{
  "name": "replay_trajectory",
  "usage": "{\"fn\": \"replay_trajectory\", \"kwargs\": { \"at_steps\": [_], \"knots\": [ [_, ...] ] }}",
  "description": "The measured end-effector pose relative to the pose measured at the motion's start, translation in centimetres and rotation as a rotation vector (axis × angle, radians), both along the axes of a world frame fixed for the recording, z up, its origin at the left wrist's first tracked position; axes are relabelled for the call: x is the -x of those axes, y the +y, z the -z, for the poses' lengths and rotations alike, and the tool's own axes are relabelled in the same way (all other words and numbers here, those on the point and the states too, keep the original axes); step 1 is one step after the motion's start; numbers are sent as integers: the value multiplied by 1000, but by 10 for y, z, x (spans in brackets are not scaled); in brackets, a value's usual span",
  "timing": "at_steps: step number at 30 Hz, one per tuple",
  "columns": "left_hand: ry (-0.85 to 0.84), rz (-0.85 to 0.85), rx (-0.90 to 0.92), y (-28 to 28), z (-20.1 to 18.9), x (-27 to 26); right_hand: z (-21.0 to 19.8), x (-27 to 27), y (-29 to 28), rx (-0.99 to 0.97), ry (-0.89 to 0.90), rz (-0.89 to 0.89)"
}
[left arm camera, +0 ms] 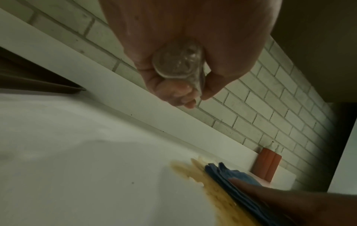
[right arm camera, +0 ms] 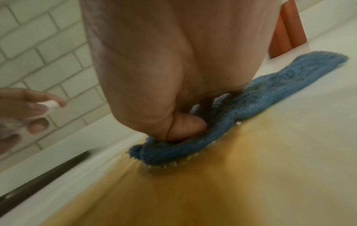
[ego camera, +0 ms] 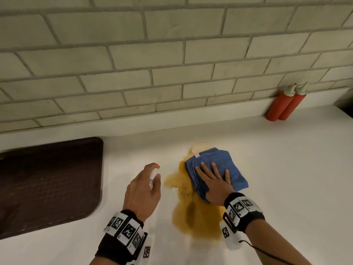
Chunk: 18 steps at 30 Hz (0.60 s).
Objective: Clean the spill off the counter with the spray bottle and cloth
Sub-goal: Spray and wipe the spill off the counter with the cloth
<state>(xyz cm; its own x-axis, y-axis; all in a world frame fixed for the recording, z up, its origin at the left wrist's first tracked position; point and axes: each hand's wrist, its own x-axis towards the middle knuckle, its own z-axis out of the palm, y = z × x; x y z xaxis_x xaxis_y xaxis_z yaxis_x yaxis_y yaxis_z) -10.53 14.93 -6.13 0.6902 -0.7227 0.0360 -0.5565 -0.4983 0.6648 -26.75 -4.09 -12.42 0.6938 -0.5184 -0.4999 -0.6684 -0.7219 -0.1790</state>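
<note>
Wiping step: right hand (ego camera: 214, 185) presses flat on the blue cloth (ego camera: 227, 165) over the brown spill (ego camera: 193, 213); left hand (ego camera: 142, 190) grips the spray bottle (ego camera: 152, 177). Next, probably sweep the cloth nearer.

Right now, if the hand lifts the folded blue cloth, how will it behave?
The folded blue terry cloth would probably sag and unfold, being soft layers. Its edge lies in the brown spill, so it may drip and feel heavier. The right hand presses it flat, fingers spread.
</note>
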Motion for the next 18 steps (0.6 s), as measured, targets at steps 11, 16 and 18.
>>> {"fn": "replay_trajectory", "kwargs": {
  "at_steps": [11, 16, 18],
  "knots": [
    [49, -20, -20, 24, 8, 5, 6, 16, 23, 28, 24, 43],
    [56, -13, -24, 33, 14, 8, -7, -40, -16, 3, 56, 69],
    [60, -3, -18, 36, 15, 6, -10, -63, -28, -4, 71, 88]
  ]
}}
